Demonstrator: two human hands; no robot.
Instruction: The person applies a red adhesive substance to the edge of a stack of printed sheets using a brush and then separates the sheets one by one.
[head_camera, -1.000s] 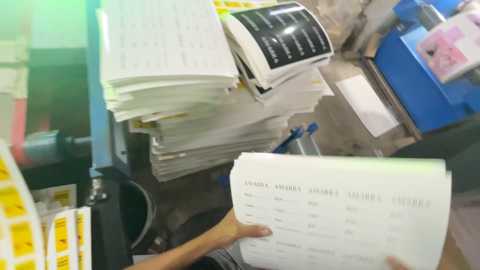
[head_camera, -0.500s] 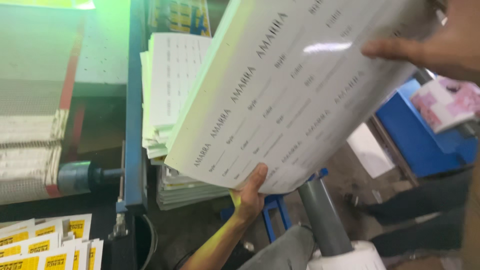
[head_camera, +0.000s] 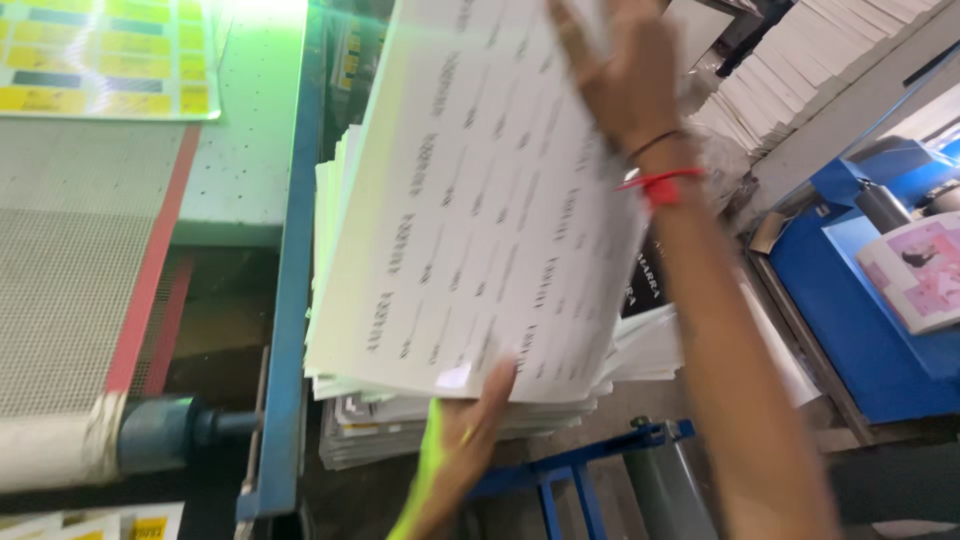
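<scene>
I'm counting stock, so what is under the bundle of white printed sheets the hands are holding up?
Under the bundle of white printed sheets, held by the left hand and right hand, lies a stack of more printed sheets. Only its edges show; its top is covered.

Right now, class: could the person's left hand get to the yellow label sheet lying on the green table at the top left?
Probably not at once. The left hand is under the white printed sheets, propping them up, and the yellow label sheet lies far off across the blue rail.
</scene>
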